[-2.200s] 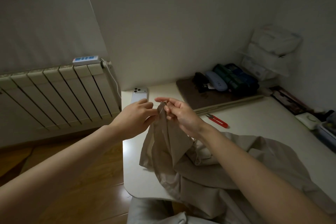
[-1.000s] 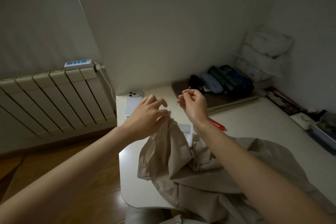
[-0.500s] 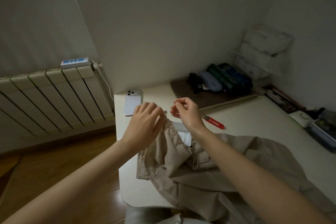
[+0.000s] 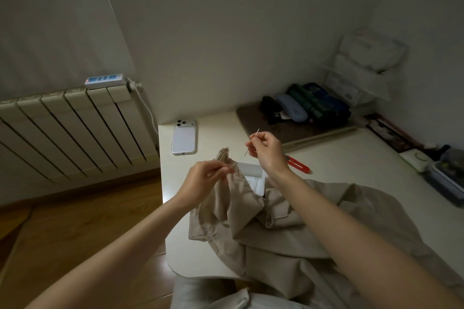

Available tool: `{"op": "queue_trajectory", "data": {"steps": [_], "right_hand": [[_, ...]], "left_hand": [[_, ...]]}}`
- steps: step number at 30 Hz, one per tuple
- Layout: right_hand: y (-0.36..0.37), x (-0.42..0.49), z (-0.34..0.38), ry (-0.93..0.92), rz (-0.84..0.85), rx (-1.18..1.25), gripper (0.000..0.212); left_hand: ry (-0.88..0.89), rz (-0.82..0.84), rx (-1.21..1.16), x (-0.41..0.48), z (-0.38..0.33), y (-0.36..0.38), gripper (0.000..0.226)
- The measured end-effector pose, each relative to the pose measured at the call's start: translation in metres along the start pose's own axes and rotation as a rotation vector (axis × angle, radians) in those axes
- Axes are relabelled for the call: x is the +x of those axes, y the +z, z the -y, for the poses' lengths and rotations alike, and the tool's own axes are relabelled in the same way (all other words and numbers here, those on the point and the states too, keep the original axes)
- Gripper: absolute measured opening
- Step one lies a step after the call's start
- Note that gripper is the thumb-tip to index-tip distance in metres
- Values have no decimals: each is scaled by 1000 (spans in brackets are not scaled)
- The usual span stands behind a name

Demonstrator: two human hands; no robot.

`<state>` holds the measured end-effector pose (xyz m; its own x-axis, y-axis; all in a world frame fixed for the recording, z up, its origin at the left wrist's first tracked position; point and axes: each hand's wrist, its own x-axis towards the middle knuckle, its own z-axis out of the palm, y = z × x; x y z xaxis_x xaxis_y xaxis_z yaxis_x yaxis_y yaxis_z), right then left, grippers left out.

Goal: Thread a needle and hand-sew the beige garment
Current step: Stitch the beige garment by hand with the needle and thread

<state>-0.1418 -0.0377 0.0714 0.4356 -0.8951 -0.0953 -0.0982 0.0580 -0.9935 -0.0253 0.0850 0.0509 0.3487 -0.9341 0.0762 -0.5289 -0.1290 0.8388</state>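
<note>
Light is low, and we read a grey-green cast on the plain walls. The back wall [image 4: 226, 32] meets the right wall [image 4: 426, 7] in a corner, where a white rack [image 4: 364, 65] holds pale bags. Against the left wall [image 4: 50, 20] stands a white ribbed radiator [image 4: 62, 128] above a skirting board [image 4: 75, 184]. A power strip [image 4: 104, 81] lies on the right end of its top, and its white cable [image 4: 148, 113] drops between radiator and table. We note a thin cord [image 4: 110, 7] running slantwise up the left wall. The floor [image 4: 75, 221] is warm brown wood boards. The white table [image 4: 351, 163] fills the corner and has a brown mat [image 4: 251, 120] at its back edge.
</note>
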Motion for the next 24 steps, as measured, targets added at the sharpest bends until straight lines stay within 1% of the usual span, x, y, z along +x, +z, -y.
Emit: {"op": "queue_trajectory", "data": {"steps": [3, 7, 9, 11, 12, 13, 14, 15, 16, 17, 19, 20, 22, 24], "right_hand": [[-5, 6, -6, 45, -42, 1, 12], [-13, 13, -21, 137, -96, -70, 18], [-18, 13, -30, 228, -51, -139, 22], [-20, 10, -37, 294, 61, -292, 27], [-21, 8, -38, 277, 111, -418, 32], [-20, 5, -38, 203, 132, -531, 38], [-17, 1, -34, 88, 142, -566, 41], [-14, -6, -28, -37, 164, -532, 40], [-10, -13, -20, -149, 220, -466, 36], [-6, -20, -14, -200, 303, -386, 33], [4, -31, -6, -192, 457, -256, 29], [6, -34, -6, -178, 490, -228, 26], [6, -33, -8, -154, 484, -262, 24], [2, -30, -11, -148, 441, -305, 23]], "left_hand": [[-5, -7, -2, -6, 4, -5, 23], [33, -45, -88, -11, -5, -9, 16], [39, -56, -144, -11, -12, -10, 14], [42, -50, -165, -10, -17, -11, 12], [40, -44, -163, -9, -18, -11, 13], [34, -39, -156, -8, -18, -12, 13], [30, -34, -145, -6, -18, -12, 13], [30, -28, -133, -4, -19, -13, 13], [37, -25, -122, -2, -19, -12, 13], [46, -24, -115, 0, -19, -12, 13], [52, -21, -122, 3, -20, -13, 12], [51, -16, -128, 5, -20, -13, 11], [54, -22, -119, 6, -19, -14, 12], [51, -17, -104, 6, -19, -16, 13]]}}
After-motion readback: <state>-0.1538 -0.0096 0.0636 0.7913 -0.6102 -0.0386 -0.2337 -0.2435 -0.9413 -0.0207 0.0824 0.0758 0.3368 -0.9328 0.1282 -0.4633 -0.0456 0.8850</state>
